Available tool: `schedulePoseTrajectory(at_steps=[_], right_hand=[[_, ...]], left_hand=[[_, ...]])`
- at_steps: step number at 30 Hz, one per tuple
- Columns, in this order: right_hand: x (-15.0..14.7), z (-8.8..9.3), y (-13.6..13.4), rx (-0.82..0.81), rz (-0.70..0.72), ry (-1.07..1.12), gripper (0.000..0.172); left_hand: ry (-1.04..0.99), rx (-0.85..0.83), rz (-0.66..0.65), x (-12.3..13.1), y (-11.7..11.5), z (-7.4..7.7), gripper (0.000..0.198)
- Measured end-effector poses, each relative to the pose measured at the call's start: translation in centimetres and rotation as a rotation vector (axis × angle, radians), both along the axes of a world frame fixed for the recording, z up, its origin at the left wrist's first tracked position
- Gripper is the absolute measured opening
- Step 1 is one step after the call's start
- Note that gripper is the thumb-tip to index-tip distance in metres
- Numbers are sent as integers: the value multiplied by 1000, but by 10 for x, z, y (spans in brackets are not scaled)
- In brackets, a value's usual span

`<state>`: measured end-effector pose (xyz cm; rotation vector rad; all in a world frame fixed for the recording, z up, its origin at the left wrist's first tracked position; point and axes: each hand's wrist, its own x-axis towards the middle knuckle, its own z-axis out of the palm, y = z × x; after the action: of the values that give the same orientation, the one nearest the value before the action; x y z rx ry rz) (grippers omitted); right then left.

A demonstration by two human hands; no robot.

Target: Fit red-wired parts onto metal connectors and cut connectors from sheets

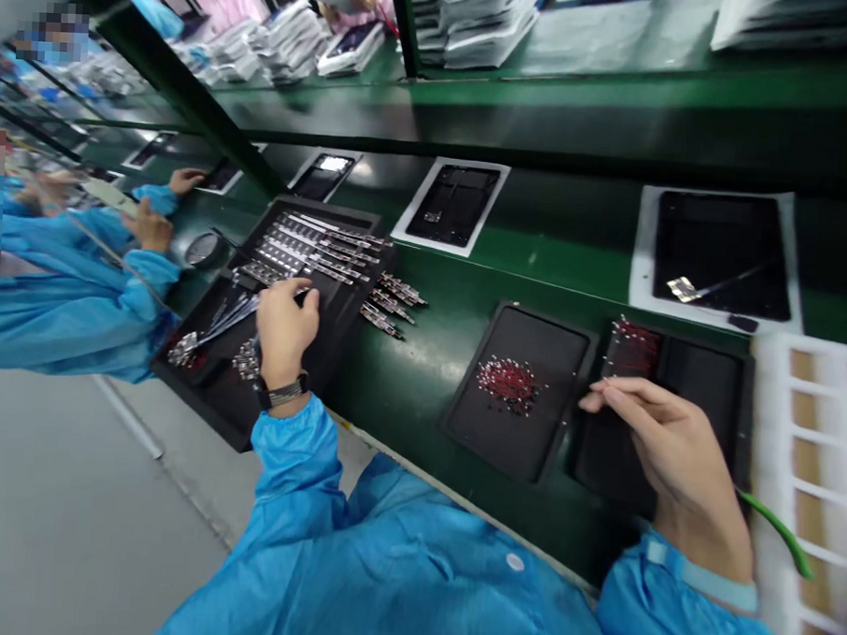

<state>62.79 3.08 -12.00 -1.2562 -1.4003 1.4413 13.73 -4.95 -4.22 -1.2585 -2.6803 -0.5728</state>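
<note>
My left hand [286,330], with a dark band at its wrist, is over a large black tray [330,351]. Its fingers are curled, and their tips and anything between them are hidden. Rows of slim metallic strips [314,247] lie in this tray, beside bundled flat cables [223,318] with metallic ends. On the right, my right hand [678,432] pinches thumb and forefinger together above another black tray [606,457]; whatever is in the pinch is too small to name. Thin red wires [633,345] lie in that tray just beyond the fingertips.
A smaller black tray [481,437] holds a heap of short red-and-black wires [511,385]. Flat dark device housings [449,204] on white sheets line the green bench [538,257]. A white partitioned tray [803,465] stands at far right. A co-worker's blue sleeves [81,284] are at left.
</note>
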Motion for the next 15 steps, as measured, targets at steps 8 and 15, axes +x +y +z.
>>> schedulePoseTrajectory(at_steps=[8, 15], right_hand=[[-11, 10, -3, 13, -24, -77, 29], [-2, 12, -2, 55, -65, -206, 31]], left_hand=[[-8, 309, -67, 52, -22, 6, 28], [-349, 182, -250, 82, -14, -13, 25]])
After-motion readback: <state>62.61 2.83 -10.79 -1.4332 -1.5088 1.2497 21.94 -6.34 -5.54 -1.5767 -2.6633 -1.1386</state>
